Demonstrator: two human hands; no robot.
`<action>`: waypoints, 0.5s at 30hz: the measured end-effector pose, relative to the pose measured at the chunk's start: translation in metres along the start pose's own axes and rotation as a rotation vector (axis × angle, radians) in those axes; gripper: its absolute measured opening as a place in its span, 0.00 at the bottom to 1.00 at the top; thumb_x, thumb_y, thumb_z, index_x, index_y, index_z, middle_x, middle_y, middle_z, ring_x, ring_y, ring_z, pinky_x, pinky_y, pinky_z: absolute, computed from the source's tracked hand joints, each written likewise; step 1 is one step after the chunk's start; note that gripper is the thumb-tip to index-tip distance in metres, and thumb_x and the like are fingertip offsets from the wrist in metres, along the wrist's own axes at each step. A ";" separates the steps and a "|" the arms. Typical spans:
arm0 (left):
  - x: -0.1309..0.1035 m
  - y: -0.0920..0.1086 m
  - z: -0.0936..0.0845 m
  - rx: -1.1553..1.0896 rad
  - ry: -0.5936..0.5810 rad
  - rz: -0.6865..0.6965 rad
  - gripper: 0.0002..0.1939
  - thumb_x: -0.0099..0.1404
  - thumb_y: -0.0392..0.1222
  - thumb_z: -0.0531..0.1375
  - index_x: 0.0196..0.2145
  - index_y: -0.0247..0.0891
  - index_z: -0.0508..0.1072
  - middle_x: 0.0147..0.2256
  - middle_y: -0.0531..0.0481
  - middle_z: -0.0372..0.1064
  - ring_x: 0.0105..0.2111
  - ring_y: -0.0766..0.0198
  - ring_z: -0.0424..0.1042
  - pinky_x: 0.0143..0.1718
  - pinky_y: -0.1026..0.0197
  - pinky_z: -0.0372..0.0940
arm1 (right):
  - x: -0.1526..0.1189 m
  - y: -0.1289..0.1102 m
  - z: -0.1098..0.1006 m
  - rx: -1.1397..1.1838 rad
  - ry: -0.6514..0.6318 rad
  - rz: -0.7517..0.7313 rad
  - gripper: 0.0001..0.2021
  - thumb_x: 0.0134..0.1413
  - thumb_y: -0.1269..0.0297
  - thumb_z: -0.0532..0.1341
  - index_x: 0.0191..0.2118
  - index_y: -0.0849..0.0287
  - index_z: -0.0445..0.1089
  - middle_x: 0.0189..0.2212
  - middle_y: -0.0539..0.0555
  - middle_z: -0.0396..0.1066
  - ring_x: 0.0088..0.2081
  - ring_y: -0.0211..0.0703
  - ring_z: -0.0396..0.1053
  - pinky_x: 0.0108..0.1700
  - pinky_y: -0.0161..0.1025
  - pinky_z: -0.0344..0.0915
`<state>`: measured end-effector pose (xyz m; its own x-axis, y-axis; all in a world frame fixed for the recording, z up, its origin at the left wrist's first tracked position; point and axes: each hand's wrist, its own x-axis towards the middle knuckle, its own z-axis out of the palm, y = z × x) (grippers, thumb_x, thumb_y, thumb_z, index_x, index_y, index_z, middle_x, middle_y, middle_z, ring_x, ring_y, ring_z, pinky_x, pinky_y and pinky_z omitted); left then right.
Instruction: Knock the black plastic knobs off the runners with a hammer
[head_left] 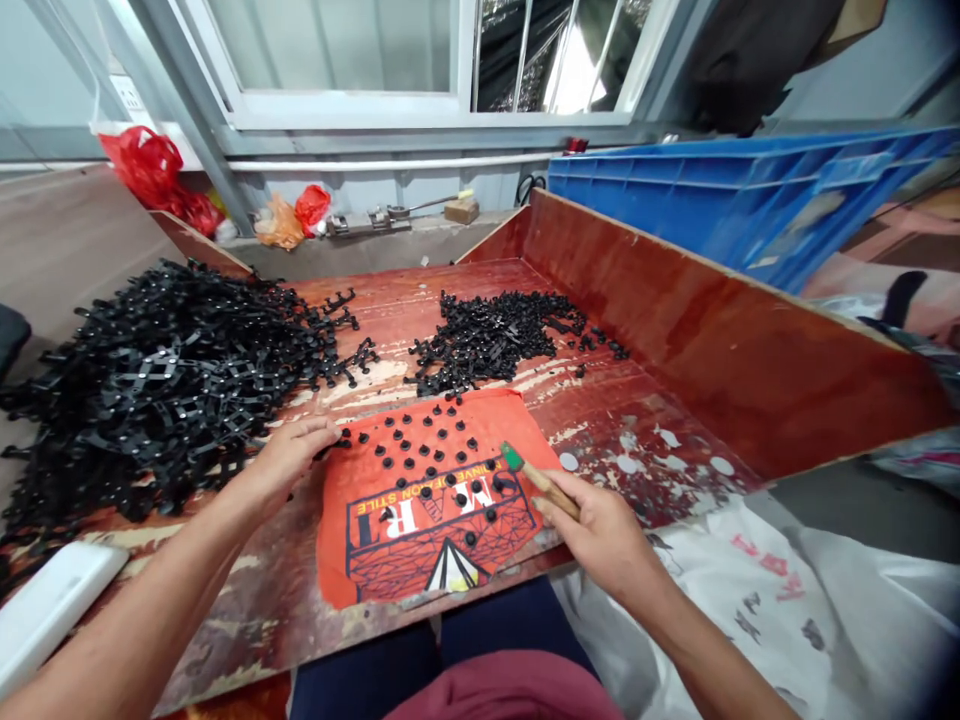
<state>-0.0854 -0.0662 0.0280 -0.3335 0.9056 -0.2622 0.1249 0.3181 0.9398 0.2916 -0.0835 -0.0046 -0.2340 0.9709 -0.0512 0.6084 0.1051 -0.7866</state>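
My left hand (294,458) is closed at the left edge of an orange-red printed cloth (330,560), its fingertips on a small black plastic piece (334,444). Part of that piece is hidden by the fingers. In my right hand (604,525) is a small wooden-handled tool (551,488) with a green tip, held over the cloth's right side. Several small black knob-like parts (409,464) stand on the cloth in loose rows, apart from one another.
A large heap of black linked pieces (187,370) covers the table's left. Loose small black parts (495,335) are piled behind the cloth. A red wooden board (675,310) borders the right, with a blue crate (720,200) beyond. A white box-shaped object (60,600) lies front left.
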 end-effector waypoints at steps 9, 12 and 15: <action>0.015 -0.008 0.004 0.043 -0.162 -0.022 0.16 0.44 0.52 0.71 0.22 0.37 0.76 0.24 0.49 0.72 0.27 0.62 0.65 0.30 0.65 0.57 | 0.015 0.014 -0.003 0.127 -0.041 0.099 0.20 0.60 0.56 0.59 0.54 0.56 0.74 0.32 0.51 0.74 0.32 0.46 0.68 0.34 0.37 0.63; 0.015 -0.007 0.007 0.058 -0.155 -0.013 0.17 0.44 0.54 0.71 0.21 0.37 0.75 0.24 0.50 0.71 0.26 0.63 0.63 0.28 0.65 0.55 | 0.014 0.016 -0.003 0.159 -0.013 0.138 0.20 0.60 0.56 0.58 0.55 0.58 0.73 0.27 0.49 0.69 0.29 0.44 0.65 0.30 0.36 0.60; 0.019 -0.012 0.008 0.104 -0.129 -0.010 0.18 0.44 0.55 0.70 0.21 0.38 0.73 0.22 0.52 0.69 0.24 0.64 0.61 0.26 0.66 0.52 | 0.014 0.018 -0.003 0.174 -0.016 0.153 0.20 0.61 0.56 0.58 0.55 0.58 0.72 0.25 0.48 0.67 0.28 0.43 0.64 0.30 0.35 0.59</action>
<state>-0.0852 -0.0505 0.0100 -0.2129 0.9287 -0.3036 0.2204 0.3484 0.9111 0.3018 -0.0672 -0.0178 -0.1617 0.9690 -0.1870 0.4982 -0.0834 -0.8630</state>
